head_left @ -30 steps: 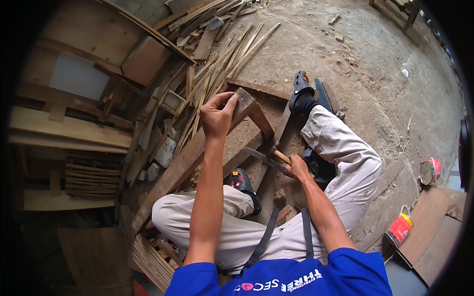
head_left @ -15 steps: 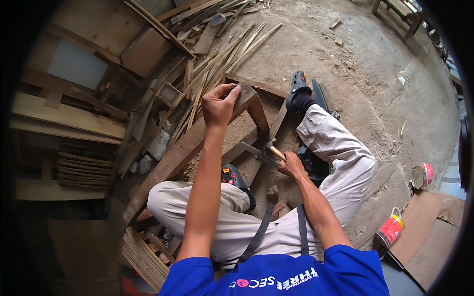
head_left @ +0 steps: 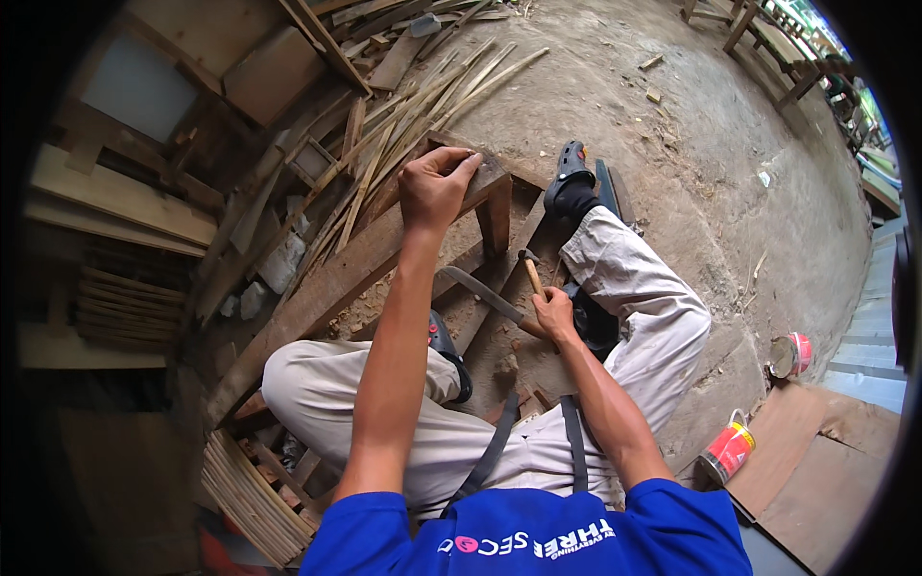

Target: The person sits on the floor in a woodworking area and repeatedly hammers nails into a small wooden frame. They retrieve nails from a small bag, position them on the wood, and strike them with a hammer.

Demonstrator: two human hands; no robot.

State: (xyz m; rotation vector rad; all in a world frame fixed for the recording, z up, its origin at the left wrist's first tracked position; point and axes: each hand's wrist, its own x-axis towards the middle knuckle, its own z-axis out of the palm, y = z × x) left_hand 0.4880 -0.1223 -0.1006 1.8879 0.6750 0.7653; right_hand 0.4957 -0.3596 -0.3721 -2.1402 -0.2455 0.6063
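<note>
My left hand (head_left: 434, 190) is over the near corner of a brown wooden frame (head_left: 317, 298), thumb and forefinger pinched together. Whatever lies between the fingertips is too small to make out. My right hand (head_left: 554, 315) grips the wooden handle of a hammer (head_left: 534, 275), its small dark head pointing up and away from me. Beside that hand lies a machete with a curved blade (head_left: 478, 291); its wooden handle reaches close under my right fingers, and I cannot tell whether they touch it. The frame's short leg (head_left: 496, 223) stands below the corner.
My legs straddle the frame's lower beams, with one dark clog (head_left: 571, 165) ahead. Long wood strips (head_left: 461, 96) and scraps lie beyond. At left stand boards (head_left: 115, 206) and stacked slats (head_left: 252, 494). Two red cans (head_left: 730, 449) are at right, near flat panels (head_left: 783, 442).
The hammer has tilted, its head now farther from me and more in line with my right forearm. My left hand stays pinched at the frame's corner. The view has shifted slightly.
</note>
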